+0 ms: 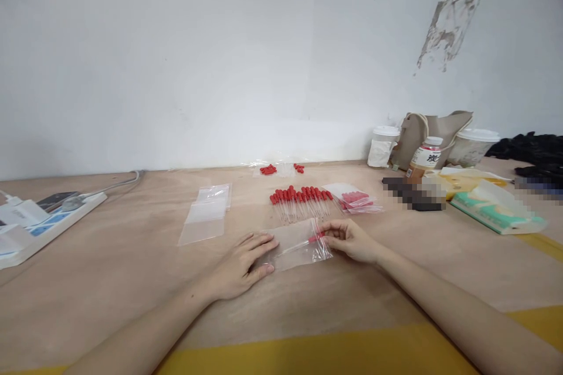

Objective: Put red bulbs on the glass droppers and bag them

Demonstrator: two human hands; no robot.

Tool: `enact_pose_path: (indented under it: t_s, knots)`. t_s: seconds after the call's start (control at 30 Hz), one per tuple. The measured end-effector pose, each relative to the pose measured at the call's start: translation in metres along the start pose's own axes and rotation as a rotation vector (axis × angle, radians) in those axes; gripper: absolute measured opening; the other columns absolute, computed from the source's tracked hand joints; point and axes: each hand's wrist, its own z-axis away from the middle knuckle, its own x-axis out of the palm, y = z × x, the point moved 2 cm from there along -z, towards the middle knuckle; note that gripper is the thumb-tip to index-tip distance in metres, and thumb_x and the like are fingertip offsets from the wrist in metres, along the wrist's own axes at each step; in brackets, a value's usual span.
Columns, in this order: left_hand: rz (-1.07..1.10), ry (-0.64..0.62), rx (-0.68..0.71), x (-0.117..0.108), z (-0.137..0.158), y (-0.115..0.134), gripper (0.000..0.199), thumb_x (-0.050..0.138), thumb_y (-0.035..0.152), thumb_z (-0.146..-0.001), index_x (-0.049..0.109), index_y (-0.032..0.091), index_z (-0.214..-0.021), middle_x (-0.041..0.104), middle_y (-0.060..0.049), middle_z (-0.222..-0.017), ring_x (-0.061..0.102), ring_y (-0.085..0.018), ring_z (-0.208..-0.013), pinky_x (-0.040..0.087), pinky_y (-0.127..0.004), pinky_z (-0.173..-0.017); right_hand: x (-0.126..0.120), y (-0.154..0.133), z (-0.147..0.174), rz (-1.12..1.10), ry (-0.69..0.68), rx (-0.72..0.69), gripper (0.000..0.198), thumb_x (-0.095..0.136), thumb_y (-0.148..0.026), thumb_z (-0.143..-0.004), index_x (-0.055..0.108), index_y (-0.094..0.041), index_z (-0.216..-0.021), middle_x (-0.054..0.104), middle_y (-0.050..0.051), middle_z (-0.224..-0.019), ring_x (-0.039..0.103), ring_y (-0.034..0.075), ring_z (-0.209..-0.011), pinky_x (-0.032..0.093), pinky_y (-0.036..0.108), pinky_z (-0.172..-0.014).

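A clear zip bag [288, 260] lies on the table between my hands, its opening to the right. My left hand [241, 263] rests on the bag's left end, fingers stretched out and thumb apart. At the opening, my right hand [349, 240] pinches the red bulb end of a dropper [315, 238]; its clear tube lies inside the bag, pointing left. Just beyond is a row of several red-bulbed droppers [301, 196]. Right of the row, a stack of filled bags [358, 202] shows red through the plastic. Flat, unfilled zip bags [204, 214] overlap at the left.
Small red pieces [268, 170] lie in clear plastic near the wall. A power strip [57, 225] with plugs stands far left. On the right are lidded cups [382, 146], a bottle [424, 158], a beige bag [435, 129] and a green tissue pack [497, 211].
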Motion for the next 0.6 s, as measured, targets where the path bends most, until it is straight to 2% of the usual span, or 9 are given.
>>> enact_pose_path:
  t_s: [0.13, 0.2, 0.27, 0.43, 0.53, 0.6]
  knots:
    - [-0.01, -0.003, 0.012, 0.001, -0.001, -0.001, 0.045, 0.037, 0.043, -0.089, 0.036, 0.027, -0.131, 0.037, -0.005, -0.136, 0.031, -0.021, -0.125, 0.025, -0.042, -0.104, 0.005, -0.004, -0.002, -0.034, -0.128, -0.035, 0.034, 0.061, -0.044, -0.07, 0.058, -0.016, -0.089, 0.062, 0.003, -0.084, 0.05, 0.007, -0.055, 0.04, 0.021, -0.052]
    - [-0.006, -0.002, 0.012, 0.001, -0.001, -0.001, 0.044, 0.037, 0.042, -0.089, 0.036, 0.028, -0.131, 0.037, -0.005, -0.136, 0.031, -0.021, -0.125, 0.025, -0.043, -0.104, 0.01, -0.006, -0.004, -0.023, -0.186, -0.048, 0.034, 0.059, -0.044, -0.071, 0.06, -0.016, -0.09, 0.063, 0.006, -0.088, 0.055, 0.011, -0.067, 0.043, 0.024, -0.06]
    - [0.01, 0.004, 0.015, 0.0, -0.001, 0.0, 0.044, 0.038, 0.041, -0.089, 0.036, 0.027, -0.131, 0.038, -0.005, -0.135, 0.032, -0.021, -0.125, 0.026, -0.042, -0.103, 0.015, -0.009, -0.005, 0.038, -0.189, -0.09, 0.034, 0.059, -0.044, -0.072, 0.064, -0.015, -0.088, 0.064, 0.007, -0.087, 0.057, 0.014, -0.078, 0.044, 0.026, -0.069]
    - [0.096, 0.081, 0.044, -0.001, 0.001, 0.0, 0.037, 0.045, 0.036, -0.086, 0.049, 0.025, -0.121, 0.044, -0.005, -0.129, 0.035, -0.022, -0.122, 0.031, -0.04, -0.101, 0.018, -0.014, -0.005, 0.406, -0.148, -0.27, 0.03, 0.049, -0.038, -0.081, 0.068, -0.016, -0.088, 0.062, 0.007, -0.092, 0.055, 0.014, -0.084, 0.042, 0.026, -0.075]
    - [0.155, 0.09, 0.059, 0.0, 0.001, -0.001, 0.032, 0.044, 0.032, -0.087, 0.054, 0.026, -0.116, 0.05, -0.004, -0.124, 0.041, -0.021, -0.118, 0.035, -0.038, -0.098, 0.003, -0.013, -0.006, 0.579, -0.06, -0.19, 0.029, 0.044, -0.033, -0.082, 0.066, -0.015, -0.087, 0.063, 0.005, -0.082, 0.056, 0.013, -0.073, 0.042, 0.024, -0.067]
    - [0.185, 0.068, 0.049, 0.001, 0.0, -0.002, 0.032, 0.042, 0.032, -0.088, 0.054, 0.027, -0.117, 0.051, -0.004, -0.123, 0.044, -0.02, -0.115, 0.037, -0.037, -0.097, -0.013, -0.015, -0.009, 0.76, 0.122, -0.082, 0.025, 0.044, -0.028, -0.08, 0.065, -0.015, -0.084, 0.064, 0.004, -0.076, 0.056, 0.014, -0.068, 0.041, 0.024, -0.062]
